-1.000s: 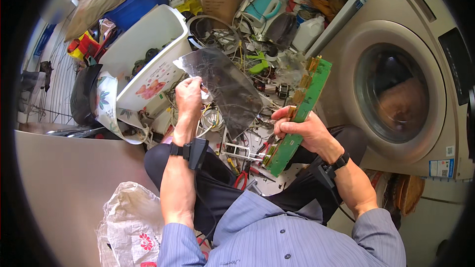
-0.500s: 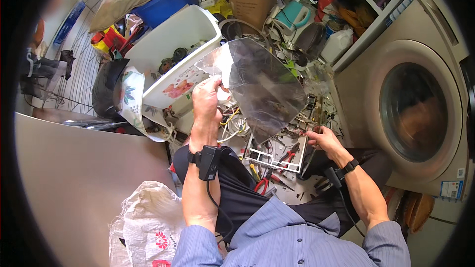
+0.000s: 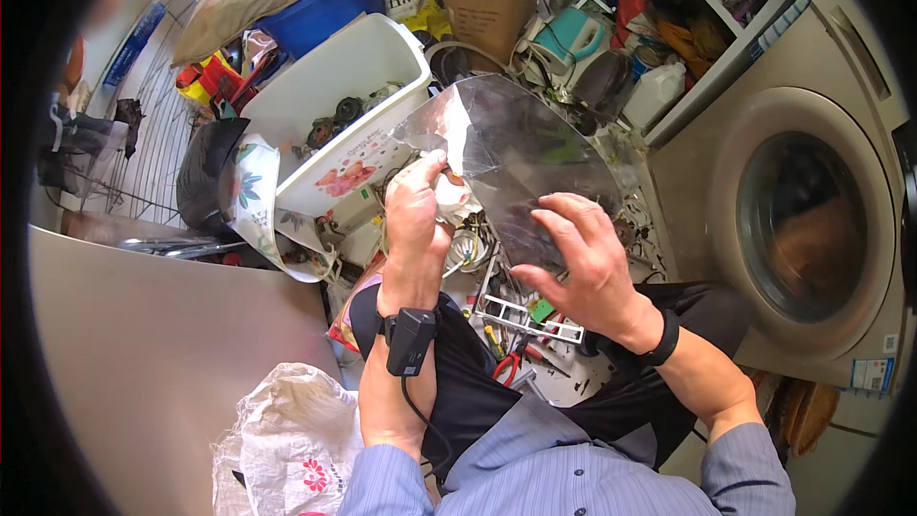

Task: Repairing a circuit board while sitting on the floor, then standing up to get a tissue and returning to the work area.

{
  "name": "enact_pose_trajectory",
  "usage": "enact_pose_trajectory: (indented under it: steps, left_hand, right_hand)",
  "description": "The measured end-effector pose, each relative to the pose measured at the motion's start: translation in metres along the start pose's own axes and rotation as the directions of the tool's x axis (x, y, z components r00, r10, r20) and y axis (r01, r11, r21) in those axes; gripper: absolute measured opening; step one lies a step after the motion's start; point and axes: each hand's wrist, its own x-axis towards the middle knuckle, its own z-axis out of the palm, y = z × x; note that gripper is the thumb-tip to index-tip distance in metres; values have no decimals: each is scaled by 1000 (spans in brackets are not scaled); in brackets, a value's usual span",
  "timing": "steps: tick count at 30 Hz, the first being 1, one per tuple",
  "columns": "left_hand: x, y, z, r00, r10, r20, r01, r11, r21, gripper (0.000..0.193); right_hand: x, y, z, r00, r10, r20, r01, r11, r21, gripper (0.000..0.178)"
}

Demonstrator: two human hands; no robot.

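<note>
My left hand [image 3: 416,215] pinches the left edge of a large, clear, creased plastic sheet [image 3: 540,139], which reflects light along its left part. My right hand [image 3: 594,268] hovers over the sheet's lower right part, fingers spread and curved, with nothing seen in it. Whether its fingertips touch the plastic I cannot tell. Below the sheet lies a white plastic frame [image 3: 521,315], with a small green piece [image 3: 542,311] by it. Red-handled pliers [image 3: 506,366] and a yellow-handled screwdriver [image 3: 494,339] rest near my legs. Bundled white cable [image 3: 466,250] shows beside my left hand.
A white bin [image 3: 368,62] holding dark parts stands at the front left, with a cardboard box [image 3: 489,14] farther back. A washing machine [image 3: 688,191] stands at the right. The pale panel [image 3: 181,344] spans the left, beside a white sack [image 3: 287,440].
My right hand has risen from the small parts by the frame and moved left to the sheet, its fingers spreading. My left hand keeps the sheet and has shifted slightly right.
</note>
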Motion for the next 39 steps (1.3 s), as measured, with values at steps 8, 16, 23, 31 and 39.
enact_pose_trajectory:
  steps: [8, 16, 23, 31, 39]
  left_hand:
    - [-6, -10, 2, 999, -48, 10, 47, 998, 37, 9]
    - [-3, -21, 6, 999, 29, -17, -26, 989, 142, 10]
    - [-3, -20, 12, 995, 77, 55, -86, 978, 192, 17]
    - [-30, -37, 23, 963, 184, 197, -264, 508, 820, 31]
    - [-74, -71, 13, 754, 165, 635, -643, -11, 766, 40]
  right_hand:
    - [12, -1, 27, 1000, -4, 19, 6, 992, -122, 43]
    - [11, 28, 43, 998, -4, -65, -8, 983, -183, 12]
    - [5, 45, 38, 1000, 5, -14, -8, 987, -162, 9]
    - [6, 72, 16, 814, 498, 299, -570, 783, 247, 18]
    - [-5, 114, -4, 631, 719, 293, -759, 493, 426, 24]
